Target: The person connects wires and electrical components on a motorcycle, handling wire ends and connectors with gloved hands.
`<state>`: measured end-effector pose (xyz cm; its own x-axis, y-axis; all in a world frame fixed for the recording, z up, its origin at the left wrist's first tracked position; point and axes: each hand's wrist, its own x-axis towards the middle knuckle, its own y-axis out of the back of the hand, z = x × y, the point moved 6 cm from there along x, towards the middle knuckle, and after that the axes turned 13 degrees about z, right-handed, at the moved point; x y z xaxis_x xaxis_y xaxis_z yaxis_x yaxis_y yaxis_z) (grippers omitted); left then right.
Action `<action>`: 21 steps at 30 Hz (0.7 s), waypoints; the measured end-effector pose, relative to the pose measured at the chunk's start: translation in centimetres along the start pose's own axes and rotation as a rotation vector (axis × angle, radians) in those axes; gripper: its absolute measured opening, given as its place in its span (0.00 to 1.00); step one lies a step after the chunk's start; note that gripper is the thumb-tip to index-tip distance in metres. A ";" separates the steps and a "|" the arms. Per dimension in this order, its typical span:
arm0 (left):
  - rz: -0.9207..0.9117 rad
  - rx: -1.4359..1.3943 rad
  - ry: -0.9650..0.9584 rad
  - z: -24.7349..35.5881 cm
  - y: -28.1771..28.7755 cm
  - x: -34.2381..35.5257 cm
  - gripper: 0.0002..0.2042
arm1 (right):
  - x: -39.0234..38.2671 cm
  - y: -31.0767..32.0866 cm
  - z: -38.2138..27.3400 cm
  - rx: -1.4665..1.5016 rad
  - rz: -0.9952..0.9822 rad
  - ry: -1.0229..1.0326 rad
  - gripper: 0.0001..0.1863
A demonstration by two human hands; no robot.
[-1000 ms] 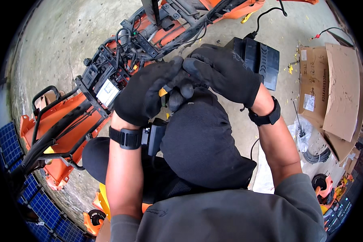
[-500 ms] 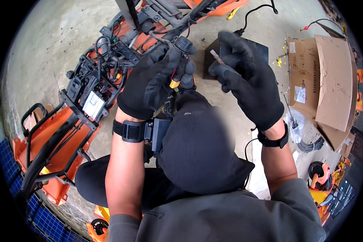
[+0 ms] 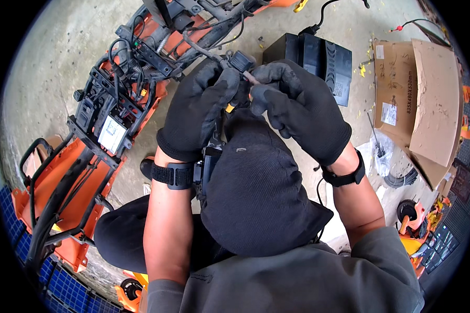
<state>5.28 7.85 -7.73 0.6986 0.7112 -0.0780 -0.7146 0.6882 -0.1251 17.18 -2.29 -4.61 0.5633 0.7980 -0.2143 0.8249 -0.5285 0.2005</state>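
Note:
My gloved left hand [image 3: 198,109] is closed around a black connector with a round cap [image 3: 239,61] on a grey cable [image 3: 201,49]. A small yellow plug [image 3: 229,107] shows just below its fingers. My gloved right hand [image 3: 303,112] pinches a slim brownish piece [image 3: 250,78] against that connector; whether it is a tool or a wire end I cannot make out. Both hands are above my dark-clad knee [image 3: 256,193], and their fingertips partly hide what they hold.
An orange vehicle with a black tube frame [image 3: 62,193] and exposed wiring runs along the left and top. A black box [image 3: 324,68] with a cord stands beyond my right hand. At right lie an open cardboard box [image 3: 433,109], a plastic bag [image 3: 381,156] and a cable coil [image 3: 399,178].
My right hand moved away from the left with the slim piece, then came back in to the connector. My left hand has risen slightly, and the black cap now shows above its fingers.

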 end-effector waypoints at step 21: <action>0.087 0.226 -0.105 -0.5 0.1 -0.6 0.10 | -0.9 -0.5 0.6 -0.387 -0.039 0.246 0.13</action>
<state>4.78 7.45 -8.22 0.6351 0.7720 0.0258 -0.7699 0.6299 0.1025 16.27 -2.88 -5.14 0.4660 0.8848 -0.0044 0.7407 -0.3874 0.5489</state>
